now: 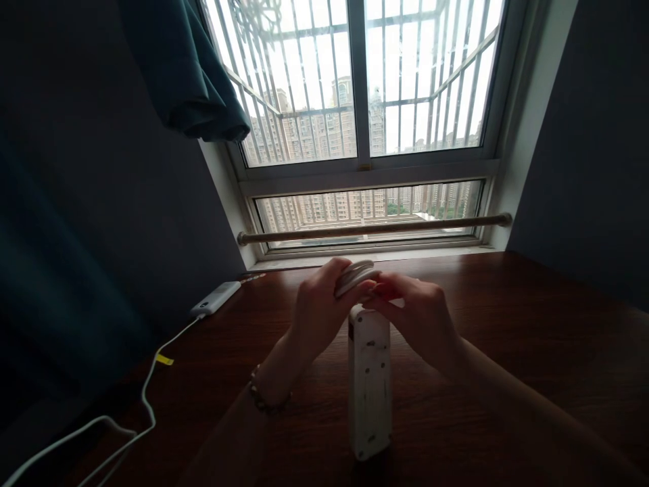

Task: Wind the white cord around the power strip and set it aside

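Observation:
A white power strip rests on the dark reddish-brown wooden tabletop between my forearms, its screw-marked side facing me. Just above its far end, my left hand is closed around a coiled white cord. From the other side, my right hand pinches at the same bundle, its fingertips meeting those of the left. What lies between the right fingertips is partly hidden, but the cord's loops run into them. A beaded bracelet circles my left wrist.
At the left edge a white device has a white cable with a yellow tag trailing from it. Behind the table, a wooden rail crosses the barred window. A blue-green curtain hangs upper left.

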`<state>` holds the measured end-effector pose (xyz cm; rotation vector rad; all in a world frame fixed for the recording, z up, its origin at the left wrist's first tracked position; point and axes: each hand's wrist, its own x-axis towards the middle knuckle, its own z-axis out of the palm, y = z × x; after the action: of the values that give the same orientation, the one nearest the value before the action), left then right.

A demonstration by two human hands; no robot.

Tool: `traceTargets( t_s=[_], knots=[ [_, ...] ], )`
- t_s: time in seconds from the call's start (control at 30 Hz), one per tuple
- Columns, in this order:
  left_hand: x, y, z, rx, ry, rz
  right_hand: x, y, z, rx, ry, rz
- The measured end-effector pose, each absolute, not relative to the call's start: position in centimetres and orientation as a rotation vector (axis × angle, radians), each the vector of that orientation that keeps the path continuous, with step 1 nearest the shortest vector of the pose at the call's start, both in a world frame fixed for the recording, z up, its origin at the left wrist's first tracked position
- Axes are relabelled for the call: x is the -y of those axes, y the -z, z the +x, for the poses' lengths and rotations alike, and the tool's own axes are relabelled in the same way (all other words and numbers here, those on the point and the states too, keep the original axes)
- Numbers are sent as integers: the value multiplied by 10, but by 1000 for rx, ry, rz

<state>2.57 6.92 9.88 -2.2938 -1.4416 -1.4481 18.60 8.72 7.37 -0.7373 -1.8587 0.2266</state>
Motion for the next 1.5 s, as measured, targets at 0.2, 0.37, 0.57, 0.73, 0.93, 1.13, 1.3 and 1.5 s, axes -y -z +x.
traceTargets(
  t_s=[0.2,0.37,0.57,0.73,0.93,1.13,1.3,1.5],
  knots=[
    [-71,-95,19,1075,1253,-2382,-97,-70,183,1658,-363,-918],
    [-69,-94,16,914,1161,-2542,-104,-72,189,1788,136,-724],
    [-63,-98,11,892,1467,-2739,-103,-67,190,1836,167,-481],
    [-56,-94,20,924,1693,-3012,-91,-69,190,1644,-26,-700],
    [-64,-89,33,1203,2009,-2927,-93,-81,190,1567,-763,-558],
    [-76,-95,31,1281,2300,-2707,-99,-85,191,1424,-1534,-250],
    [-81,-92,31,1316,2336,-2373,-98,-86,187,1182,-1608,-299],
    [-100,-73,30,1432,2679,-3150,-108,-96,199,929,-1503,-266]
  ],
)
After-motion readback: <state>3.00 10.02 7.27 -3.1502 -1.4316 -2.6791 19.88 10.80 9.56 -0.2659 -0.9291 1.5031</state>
